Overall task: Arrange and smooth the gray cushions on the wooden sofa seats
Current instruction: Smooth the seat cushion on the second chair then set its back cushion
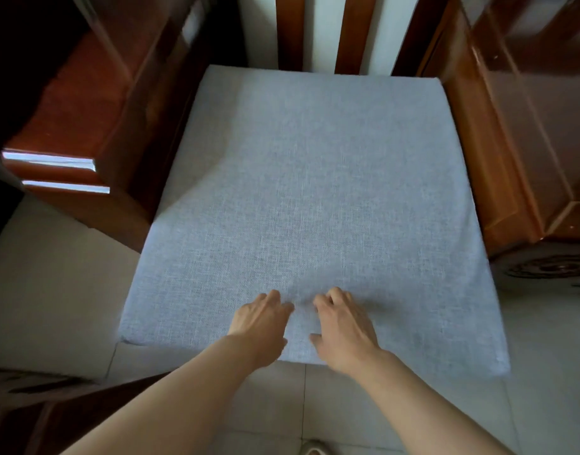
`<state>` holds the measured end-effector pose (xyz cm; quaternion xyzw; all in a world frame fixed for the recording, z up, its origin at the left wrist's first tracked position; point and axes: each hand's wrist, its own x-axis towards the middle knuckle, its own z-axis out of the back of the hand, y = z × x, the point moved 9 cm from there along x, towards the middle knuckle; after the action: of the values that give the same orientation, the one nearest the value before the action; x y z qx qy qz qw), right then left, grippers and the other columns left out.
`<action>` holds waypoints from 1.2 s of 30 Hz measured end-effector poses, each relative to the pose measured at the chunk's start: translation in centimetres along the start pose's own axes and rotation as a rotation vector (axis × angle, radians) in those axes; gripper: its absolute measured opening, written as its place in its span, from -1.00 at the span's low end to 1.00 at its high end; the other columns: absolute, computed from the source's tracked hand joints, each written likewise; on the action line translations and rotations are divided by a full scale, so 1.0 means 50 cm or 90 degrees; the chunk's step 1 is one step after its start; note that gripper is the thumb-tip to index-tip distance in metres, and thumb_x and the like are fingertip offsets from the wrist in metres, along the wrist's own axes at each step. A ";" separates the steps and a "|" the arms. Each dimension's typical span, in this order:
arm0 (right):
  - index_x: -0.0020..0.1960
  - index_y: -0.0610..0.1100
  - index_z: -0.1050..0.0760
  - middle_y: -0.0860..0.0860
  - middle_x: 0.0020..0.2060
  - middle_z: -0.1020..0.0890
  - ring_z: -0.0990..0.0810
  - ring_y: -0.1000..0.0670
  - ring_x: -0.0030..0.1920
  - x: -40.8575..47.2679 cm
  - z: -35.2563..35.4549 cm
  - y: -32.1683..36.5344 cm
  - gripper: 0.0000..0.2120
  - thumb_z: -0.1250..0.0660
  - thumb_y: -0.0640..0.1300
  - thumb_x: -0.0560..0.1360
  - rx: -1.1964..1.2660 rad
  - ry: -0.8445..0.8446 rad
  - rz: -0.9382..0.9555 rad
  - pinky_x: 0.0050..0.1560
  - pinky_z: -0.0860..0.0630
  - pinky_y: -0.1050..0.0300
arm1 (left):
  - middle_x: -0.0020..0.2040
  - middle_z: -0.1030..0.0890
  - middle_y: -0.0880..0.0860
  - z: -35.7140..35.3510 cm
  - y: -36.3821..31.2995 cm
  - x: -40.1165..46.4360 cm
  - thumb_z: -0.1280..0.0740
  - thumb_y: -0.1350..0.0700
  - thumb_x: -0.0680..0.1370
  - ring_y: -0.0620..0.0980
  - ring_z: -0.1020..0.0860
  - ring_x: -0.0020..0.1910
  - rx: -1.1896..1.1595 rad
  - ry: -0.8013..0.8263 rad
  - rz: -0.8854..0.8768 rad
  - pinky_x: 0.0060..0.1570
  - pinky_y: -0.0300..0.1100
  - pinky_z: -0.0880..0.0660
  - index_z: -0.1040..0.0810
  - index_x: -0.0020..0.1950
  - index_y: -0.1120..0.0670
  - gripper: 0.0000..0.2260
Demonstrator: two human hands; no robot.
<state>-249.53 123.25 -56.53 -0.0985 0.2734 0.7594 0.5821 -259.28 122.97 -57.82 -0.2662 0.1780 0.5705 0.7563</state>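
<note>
A square gray fabric cushion (pixel 314 192) lies on the seat of a wooden sofa chair and fills the middle of the view. Its back edge meets the slatted backrest (pixel 290 31). The front edge overhangs toward me. My left hand (pixel 260 320) and my right hand (pixel 342 323) rest palm down, side by side, on the cushion near its front edge. Their fingers are slightly bent and press on the fabric, holding nothing. A small crease shows in the fabric between the fingertips.
Glossy brown wooden armrests stand on the left (pixel 95 103) and right (pixel 511 126) of the cushion. Light tiled floor (pixel 52 290) lies in front and to the left. A dark wooden piece (pixel 52 405) sits at the lower left.
</note>
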 end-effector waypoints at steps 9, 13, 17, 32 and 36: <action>0.43 -0.12 -0.20 -0.07 0.31 -0.31 -0.31 -0.09 0.30 0.133 0.248 0.045 -0.48 -0.30 -0.03 0.55 -0.005 -0.052 0.024 0.26 -0.36 0.05 | 0.38 -0.31 0.03 0.255 0.056 0.058 -0.29 0.01 0.58 0.02 -0.35 0.31 -0.021 -0.116 0.070 0.29 -0.09 -0.31 -0.30 0.43 0.03 -0.56; 0.44 -0.12 -0.18 -0.06 0.35 -0.28 -0.29 -0.08 0.33 0.214 0.323 0.070 -0.46 -0.31 -0.03 0.55 -0.018 -0.072 0.039 0.26 -0.35 0.06 | 0.39 -0.30 0.03 0.353 0.118 0.109 -0.30 0.00 0.57 0.02 -0.35 0.33 -0.038 -0.159 0.091 0.29 -0.09 -0.32 -0.29 0.43 0.02 -0.55; 0.46 -0.09 -0.18 -0.03 0.36 -0.26 -0.29 -0.06 0.34 0.324 0.362 0.100 -0.44 -0.32 -0.04 0.54 -0.031 -0.073 0.033 0.27 -0.36 0.09 | 0.38 -0.31 0.03 0.429 0.197 0.190 -0.25 0.02 0.60 0.02 -0.36 0.32 -0.043 -0.176 0.101 0.26 -0.09 -0.31 -0.29 0.43 0.02 -0.59; 0.53 0.08 -0.11 0.03 0.55 0.08 0.04 -0.08 0.52 0.856 0.503 0.161 -0.39 -0.27 0.08 0.55 0.023 -0.148 0.030 0.49 0.01 -0.11 | 0.38 -0.27 0.07 0.692 0.534 0.552 -0.17 0.20 0.54 0.09 -0.31 0.31 -0.094 -0.323 0.219 0.25 -0.07 -0.26 -0.22 0.42 0.05 -0.55; 0.43 0.02 -0.34 -0.02 0.51 -0.15 -0.05 -0.09 0.51 0.955 0.696 0.176 -0.48 -0.34 0.01 0.50 0.128 -0.500 0.090 0.46 0.01 -0.28 | 0.45 -0.27 0.11 0.783 0.559 0.644 -0.26 0.27 0.49 0.13 -0.29 0.37 -0.162 -0.566 0.146 0.30 0.01 -0.29 -0.27 0.46 0.10 -0.47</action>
<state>-266.37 179.83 -47.33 0.2753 0.1094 0.7466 0.5956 -278.22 177.22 -50.75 -0.0655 -0.2058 0.7263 0.6526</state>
